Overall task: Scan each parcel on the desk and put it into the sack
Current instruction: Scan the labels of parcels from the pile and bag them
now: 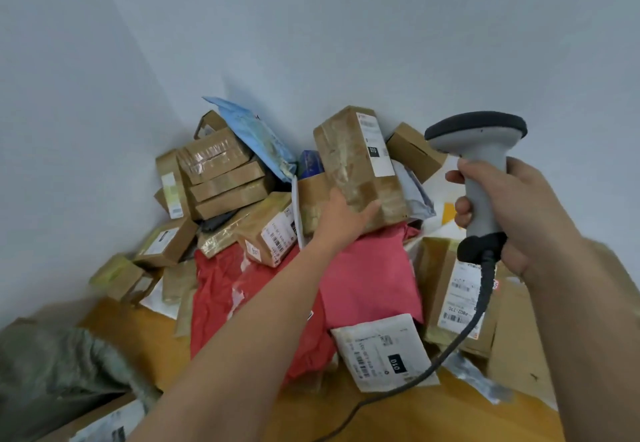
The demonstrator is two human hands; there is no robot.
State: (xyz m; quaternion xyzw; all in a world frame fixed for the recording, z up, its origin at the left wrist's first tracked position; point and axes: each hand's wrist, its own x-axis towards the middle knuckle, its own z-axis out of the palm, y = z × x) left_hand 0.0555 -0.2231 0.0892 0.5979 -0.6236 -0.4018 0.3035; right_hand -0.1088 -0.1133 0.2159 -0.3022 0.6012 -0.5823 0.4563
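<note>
The left hand [341, 214] is clamped on the near end of a taped box [358, 168], tilting it so its label faces up for a clear read. The right hand [509, 213] is wrapped round the scanner [479, 164], aimed ahead. The sack [52, 365] lies at lower left, beside the desk [145, 344]

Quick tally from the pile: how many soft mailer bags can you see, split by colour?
Red mailer bags: 1
Pink mailer bags: 1
Blue mailer bags: 1
Grey mailer bags: 1
Total: 4, though more may be buried under the boxes.
</note>
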